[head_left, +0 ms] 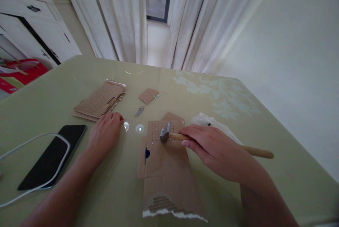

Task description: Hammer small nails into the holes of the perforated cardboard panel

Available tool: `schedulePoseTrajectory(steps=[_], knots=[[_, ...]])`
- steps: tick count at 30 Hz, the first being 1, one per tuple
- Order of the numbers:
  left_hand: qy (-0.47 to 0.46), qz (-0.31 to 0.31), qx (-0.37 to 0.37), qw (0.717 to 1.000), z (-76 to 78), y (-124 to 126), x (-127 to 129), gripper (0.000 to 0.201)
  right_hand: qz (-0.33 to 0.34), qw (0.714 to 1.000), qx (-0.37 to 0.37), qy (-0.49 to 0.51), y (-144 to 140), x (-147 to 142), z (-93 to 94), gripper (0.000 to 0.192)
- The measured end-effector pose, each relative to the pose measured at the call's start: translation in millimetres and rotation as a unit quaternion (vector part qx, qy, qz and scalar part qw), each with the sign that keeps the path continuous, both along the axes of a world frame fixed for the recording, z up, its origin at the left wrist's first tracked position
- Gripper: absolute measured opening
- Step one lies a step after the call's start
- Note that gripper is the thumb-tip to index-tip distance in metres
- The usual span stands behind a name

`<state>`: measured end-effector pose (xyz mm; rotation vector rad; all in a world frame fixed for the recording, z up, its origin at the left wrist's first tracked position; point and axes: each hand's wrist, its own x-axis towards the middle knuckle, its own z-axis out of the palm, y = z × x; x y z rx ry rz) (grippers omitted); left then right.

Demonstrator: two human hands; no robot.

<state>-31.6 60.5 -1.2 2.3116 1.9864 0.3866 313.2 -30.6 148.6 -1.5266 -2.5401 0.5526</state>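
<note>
My right hand grips the wooden handle of a small hammer. Its metal head rests on a brown cardboard piece dotted with rows of small holes. My left hand lies on the green tablecloth left of the cardboard, fingers curled, its fingertips touching a small shiny round object. A second small round disc lies between the two hands. Several thin nails sit just beyond them.
A stack of perforated cardboard sheets lies at the back left, with a small cardboard scrap further right. A black phone with a white cable rests at the left. Crumpled white plastic sits behind my right hand. Curtains and a white cabinet stand beyond the table.
</note>
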Motion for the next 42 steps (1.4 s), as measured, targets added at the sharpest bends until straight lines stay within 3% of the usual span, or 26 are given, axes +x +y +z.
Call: schedulePoseTrajectory(steps=[5,9,11,13,14,16,22,35,42], knots=[[-0.035,0.015,0.023,0.999,9.1,-5.2,7.3,0.035,-0.001,1.0,-0.013,0.005,0.4,-1.4,-2.1,0.027],[-0.144,-0.016,0.042,0.989,26.6,-11.8,24.6,0.037,-0.002,1.0,-0.009,0.006,-0.3,-0.8,-1.0,0.027],[-0.282,-0.063,0.033,0.957,37.2,-22.4,36.4,0.035,0.003,1.0,-0.001,0.003,-1.0,0.3,0.6,0.027],[-0.432,-0.101,0.017,0.896,45.7,-36.5,47.8,0.027,0.009,1.0,0.011,-0.001,-1.5,1.5,2.3,0.026],[-0.484,-0.111,0.008,0.868,48.5,-43.6,52.6,0.023,0.011,1.0,0.015,-0.003,-1.7,2.0,3.0,0.026],[-0.523,-0.12,-0.008,0.844,50.8,-55.0,59.7,0.018,0.015,1.0,0.018,-0.01,-1.7,2.6,4.0,0.027],[-0.465,-0.142,-0.023,0.874,45.9,-61.5,64.7,0.015,0.009,1.0,0.022,-0.007,-1.7,2.5,3.9,0.026],[-0.418,-0.173,0.012,0.892,49.2,-63.0,66.5,0.012,0.009,1.0,0.017,-0.01,-2.7,3.4,2.1,0.026],[-0.422,-0.181,0.017,0.888,50.3,-62.8,67.4,0.011,0.011,1.0,0.028,-0.003,-1.6,3.8,1.1,0.028]])
